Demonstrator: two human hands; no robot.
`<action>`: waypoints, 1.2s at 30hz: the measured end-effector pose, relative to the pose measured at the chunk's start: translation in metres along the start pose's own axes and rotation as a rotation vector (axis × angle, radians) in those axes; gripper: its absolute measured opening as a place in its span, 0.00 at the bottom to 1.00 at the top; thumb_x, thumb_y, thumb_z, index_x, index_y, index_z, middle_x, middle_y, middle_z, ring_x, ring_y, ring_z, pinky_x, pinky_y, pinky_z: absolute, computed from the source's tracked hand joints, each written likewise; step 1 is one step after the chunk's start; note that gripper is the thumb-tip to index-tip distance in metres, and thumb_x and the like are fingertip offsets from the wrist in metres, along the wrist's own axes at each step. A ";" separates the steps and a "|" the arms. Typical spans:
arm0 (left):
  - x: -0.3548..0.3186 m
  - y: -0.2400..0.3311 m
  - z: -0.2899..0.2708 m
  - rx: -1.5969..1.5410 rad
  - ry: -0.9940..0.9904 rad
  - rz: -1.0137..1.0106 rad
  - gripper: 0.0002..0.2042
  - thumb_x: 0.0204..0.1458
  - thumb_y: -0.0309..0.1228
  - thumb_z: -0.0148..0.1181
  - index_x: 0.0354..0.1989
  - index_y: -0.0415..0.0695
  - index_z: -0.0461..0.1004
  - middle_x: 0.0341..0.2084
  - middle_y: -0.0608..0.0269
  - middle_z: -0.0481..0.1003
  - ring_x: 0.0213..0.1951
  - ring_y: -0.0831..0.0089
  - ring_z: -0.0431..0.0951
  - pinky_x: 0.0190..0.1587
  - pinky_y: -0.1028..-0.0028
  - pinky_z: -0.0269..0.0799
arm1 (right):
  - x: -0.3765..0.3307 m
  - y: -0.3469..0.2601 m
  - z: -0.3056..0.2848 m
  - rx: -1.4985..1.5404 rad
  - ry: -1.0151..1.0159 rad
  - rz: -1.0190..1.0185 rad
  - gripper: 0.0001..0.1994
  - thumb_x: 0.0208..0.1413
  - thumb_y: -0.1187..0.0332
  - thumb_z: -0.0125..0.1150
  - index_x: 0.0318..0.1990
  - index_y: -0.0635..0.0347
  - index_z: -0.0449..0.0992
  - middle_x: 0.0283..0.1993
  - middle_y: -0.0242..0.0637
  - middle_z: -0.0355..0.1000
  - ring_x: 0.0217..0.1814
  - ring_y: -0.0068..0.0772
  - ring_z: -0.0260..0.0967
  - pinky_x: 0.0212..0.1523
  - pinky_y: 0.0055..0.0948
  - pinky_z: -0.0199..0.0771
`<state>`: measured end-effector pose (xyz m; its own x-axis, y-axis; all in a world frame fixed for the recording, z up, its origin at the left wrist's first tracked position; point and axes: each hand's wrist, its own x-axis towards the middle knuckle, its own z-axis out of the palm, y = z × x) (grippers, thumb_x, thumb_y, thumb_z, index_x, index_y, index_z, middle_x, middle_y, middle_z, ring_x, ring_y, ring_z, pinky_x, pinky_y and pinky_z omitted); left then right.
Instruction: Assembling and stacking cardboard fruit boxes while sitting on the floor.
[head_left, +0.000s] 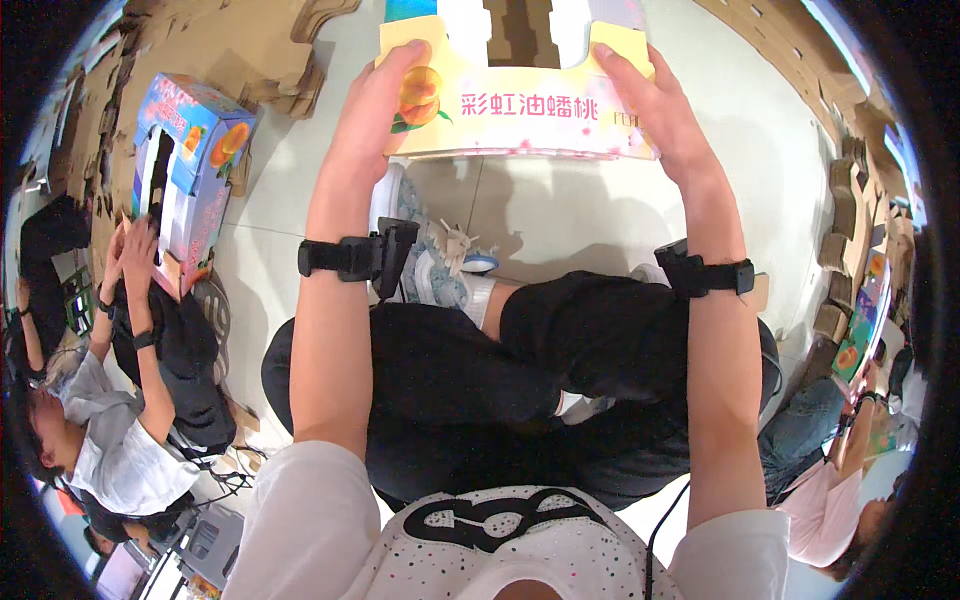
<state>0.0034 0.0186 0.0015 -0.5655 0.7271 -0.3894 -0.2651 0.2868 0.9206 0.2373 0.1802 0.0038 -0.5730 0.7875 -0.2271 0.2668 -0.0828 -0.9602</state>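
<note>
Stretched out in front of me is a cardboard fruit box [530, 98], its near side yellow with peach pictures and pink printing. My left hand [385, 105] grips its left end, thumb on top of the yellow corner flap. At the opposite end my right hand [655, 110] holds on the same way, thumb over the right flap. Between the two flaps the near wall dips in a wide cutout, and brown cardboard shows beyond it. The box's far part is cut off by the top of the view. Each of my wrists wears a black strap with a small device.
To my left, a seated co-worker handles a blue and pink fruit box [190, 170]. Flat brown cardboard [250, 45] lies beyond it. Stacked cardboard [845, 210] lines the right side, where another person holds a colourful box [863, 320]. Cables [235, 470] run at lower left.
</note>
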 end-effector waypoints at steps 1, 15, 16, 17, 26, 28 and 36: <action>0.001 0.000 -0.002 -0.012 0.014 0.013 0.20 0.55 0.47 0.61 0.46 0.43 0.74 0.35 0.68 0.74 0.36 0.78 0.74 0.41 0.76 0.70 | -0.001 0.000 0.000 -0.017 -0.007 0.005 0.43 0.52 0.45 0.66 0.65 0.70 0.59 0.50 0.45 0.74 0.49 0.32 0.75 0.50 0.27 0.74; 0.001 0.022 -0.018 0.140 0.112 0.104 0.23 0.54 0.46 0.61 0.49 0.39 0.74 0.37 0.62 0.76 0.40 0.75 0.76 0.43 0.76 0.70 | -0.011 -0.005 0.017 -0.323 0.020 -0.118 0.49 0.51 0.44 0.65 0.68 0.72 0.49 0.60 0.59 0.64 0.62 0.50 0.65 0.61 0.39 0.67; -0.001 0.025 -0.014 0.150 0.163 0.149 0.25 0.54 0.46 0.60 0.51 0.37 0.74 0.38 0.60 0.77 0.41 0.74 0.76 0.45 0.75 0.70 | -0.009 0.000 0.018 -0.528 0.250 -0.219 0.47 0.51 0.45 0.65 0.67 0.73 0.52 0.63 0.61 0.61 0.67 0.53 0.60 0.64 0.42 0.63; 0.004 0.023 -0.015 0.148 0.160 0.152 0.25 0.54 0.46 0.60 0.51 0.37 0.74 0.38 0.60 0.77 0.41 0.74 0.76 0.45 0.75 0.70 | -0.009 0.002 0.013 -0.531 0.254 -0.220 0.47 0.51 0.45 0.65 0.67 0.73 0.52 0.63 0.61 0.61 0.67 0.53 0.60 0.64 0.42 0.63; 0.001 0.007 -0.005 0.755 0.382 0.305 0.38 0.55 0.55 0.53 0.57 0.26 0.66 0.45 0.33 0.76 0.49 0.50 0.78 0.52 0.64 0.71 | -0.017 -0.002 0.040 -1.054 0.219 -0.737 0.39 0.52 0.43 0.61 0.64 0.64 0.63 0.67 0.60 0.55 0.70 0.67 0.48 0.69 0.52 0.53; -0.005 0.014 -0.002 0.758 0.333 0.274 0.37 0.55 0.55 0.52 0.54 0.25 0.67 0.38 0.33 0.78 0.45 0.46 0.80 0.49 0.61 0.73 | -0.018 -0.004 0.040 -1.028 0.195 -0.676 0.39 0.52 0.42 0.60 0.63 0.65 0.64 0.68 0.59 0.55 0.71 0.68 0.46 0.68 0.54 0.53; 0.005 0.006 -0.012 0.692 0.314 0.243 0.33 0.55 0.55 0.54 0.46 0.27 0.71 0.31 0.43 0.79 0.35 0.58 0.81 0.40 0.66 0.74 | -0.026 -0.018 0.044 -1.184 0.142 -0.708 0.40 0.51 0.40 0.60 0.63 0.61 0.66 0.69 0.50 0.56 0.73 0.63 0.45 0.68 0.65 0.46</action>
<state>-0.0098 0.0164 0.0044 -0.7663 0.6387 -0.0705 0.3810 0.5400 0.7505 0.2129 0.1341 0.0196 -0.7971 0.5045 0.3318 0.4878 0.8619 -0.1387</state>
